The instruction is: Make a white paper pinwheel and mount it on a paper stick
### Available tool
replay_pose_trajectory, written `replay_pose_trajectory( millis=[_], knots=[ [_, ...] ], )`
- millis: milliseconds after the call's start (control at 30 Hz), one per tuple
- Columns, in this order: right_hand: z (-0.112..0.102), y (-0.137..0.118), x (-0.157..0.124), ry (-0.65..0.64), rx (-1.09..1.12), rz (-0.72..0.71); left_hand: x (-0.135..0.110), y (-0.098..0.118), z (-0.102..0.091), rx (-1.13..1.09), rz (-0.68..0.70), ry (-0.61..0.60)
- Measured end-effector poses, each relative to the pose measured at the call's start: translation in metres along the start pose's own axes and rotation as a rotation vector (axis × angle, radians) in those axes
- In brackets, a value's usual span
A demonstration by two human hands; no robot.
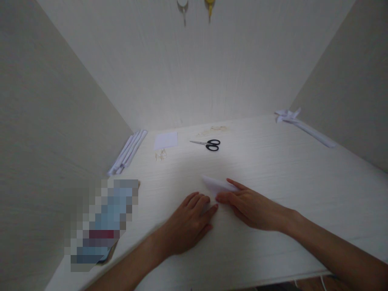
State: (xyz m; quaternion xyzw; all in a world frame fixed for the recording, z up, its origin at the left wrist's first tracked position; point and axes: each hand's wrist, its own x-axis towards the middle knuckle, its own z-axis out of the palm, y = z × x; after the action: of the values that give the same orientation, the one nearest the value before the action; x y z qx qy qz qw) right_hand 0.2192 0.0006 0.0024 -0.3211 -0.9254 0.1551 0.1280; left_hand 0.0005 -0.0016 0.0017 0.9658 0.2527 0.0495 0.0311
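Observation:
A small folded piece of white paper (214, 184) is pinched in my right hand (253, 205), thumb on the near side and a finger reaching along its top. Part of the paper is hidden behind that hand. My left hand (192, 222) rests low over the table just left of it. Its fingers are apart and lightly bent, with the index fingertip close to the right thumb, and nothing shows in its grasp. Beyond the hands lie scissors (209, 144) with black handles, blades pointing left.
Several rolled white paper sticks (129, 151) lie along the left wall. Near them are a flat paper square (166, 140) and thin pale rubber bands (160, 154). More bands (218, 129) lie at the back. A paper roll with folded ends (312, 129) lies right. A pixelated object (109, 218) is front left.

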Motion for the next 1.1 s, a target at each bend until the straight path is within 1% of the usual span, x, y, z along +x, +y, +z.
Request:
replay_pose_trajectory(
  millis=[633, 867, 1100],
  knots=[
    [0.0005, 0.0001, 0.0, 0.0, 0.005, 0.004, 0.0018, 0.001, -0.0013, -0.014, -0.007, 0.005],
    [0.0, -0.0017, 0.0001, -0.022, -0.016, 0.022, 0.0013, 0.0002, -0.0011, -0.019, 0.008, 0.024],
    [-0.0022, -0.0031, 0.0008, -0.019, 0.019, 0.028, 0.0003, -0.0028, -0.0008, -0.045, 0.028, 0.068]
  ],
)
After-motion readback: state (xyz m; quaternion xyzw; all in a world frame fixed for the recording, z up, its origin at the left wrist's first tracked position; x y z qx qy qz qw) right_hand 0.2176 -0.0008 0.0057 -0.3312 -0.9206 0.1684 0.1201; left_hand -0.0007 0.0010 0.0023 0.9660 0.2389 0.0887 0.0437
